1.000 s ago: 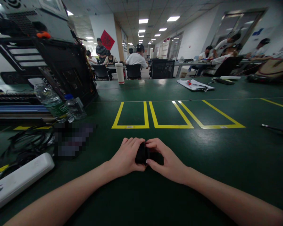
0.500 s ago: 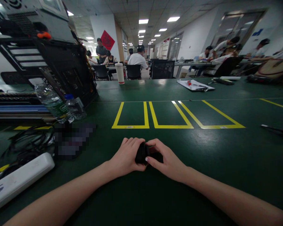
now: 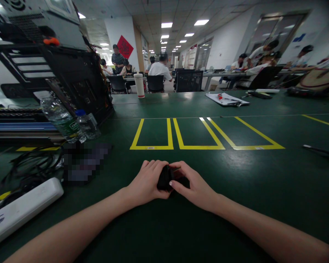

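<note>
Between my hands, close to the middle of the green table (image 3: 164,226), is a small black box-like object (image 3: 164,179). My left hand (image 3: 146,180) wraps round its left side, with the thumb low and the fingers over the top. My right hand (image 3: 193,186) grips the right side between thumb and bent fingers. The fingers cover much of the object, so its exact kind does not show. Yellow tape outlines (image 3: 151,148) lie on the table just beyond my hands.
To the left are a white power strip (image 3: 30,208), black cables (image 3: 30,171), plastic bottles (image 3: 60,120) and a large black equipment frame (image 3: 76,80). Farther back stand a white cup (image 3: 139,86) and a clipboard (image 3: 227,99). A dark tool (image 3: 322,151) lies at right. Several people sit beyond.
My right thumb has shifted up very slightly on the black object. Both hands otherwise keep their place and hold.
</note>
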`<state>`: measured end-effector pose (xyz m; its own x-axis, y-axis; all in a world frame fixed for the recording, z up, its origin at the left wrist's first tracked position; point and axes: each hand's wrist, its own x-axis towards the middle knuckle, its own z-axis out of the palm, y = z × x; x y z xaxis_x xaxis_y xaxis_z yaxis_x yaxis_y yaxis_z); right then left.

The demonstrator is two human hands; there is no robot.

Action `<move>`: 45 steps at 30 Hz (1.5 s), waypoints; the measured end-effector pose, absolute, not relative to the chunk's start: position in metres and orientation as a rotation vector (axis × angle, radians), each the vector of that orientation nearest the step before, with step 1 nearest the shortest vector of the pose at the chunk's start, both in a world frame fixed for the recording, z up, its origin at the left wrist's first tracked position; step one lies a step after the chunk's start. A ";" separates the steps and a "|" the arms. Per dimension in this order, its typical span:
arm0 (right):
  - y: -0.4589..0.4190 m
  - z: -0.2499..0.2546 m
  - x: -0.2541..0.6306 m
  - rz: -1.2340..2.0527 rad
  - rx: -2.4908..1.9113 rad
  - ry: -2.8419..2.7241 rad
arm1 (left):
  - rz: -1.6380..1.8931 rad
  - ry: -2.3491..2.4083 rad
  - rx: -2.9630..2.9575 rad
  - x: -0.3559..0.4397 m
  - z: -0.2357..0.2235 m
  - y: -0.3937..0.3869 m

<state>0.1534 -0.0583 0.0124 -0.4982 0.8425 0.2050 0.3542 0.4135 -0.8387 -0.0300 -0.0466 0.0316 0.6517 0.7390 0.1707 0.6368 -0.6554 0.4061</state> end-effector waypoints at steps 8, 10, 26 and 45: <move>-0.062 0.014 0.156 0.792 -0.940 -2.111 | 0.454 1.113 2.569 -0.030 0.030 -0.047; -0.062 0.013 0.156 0.743 -0.940 -2.119 | 0.457 1.106 2.565 -0.030 0.030 -0.046; -0.063 0.015 0.155 0.791 -0.925 -2.142 | 0.465 1.109 2.561 -0.031 0.030 -0.046; -0.059 0.003 0.152 0.807 -1.173 -1.969 | 0.533 1.192 2.424 -0.025 0.012 -0.028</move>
<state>0.1516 -0.0593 0.0034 -0.3480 0.9043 0.2472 0.4706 0.3965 -0.7882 -0.0254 -0.0279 0.0119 0.5673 0.8070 0.1642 0.6604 -0.5649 0.4946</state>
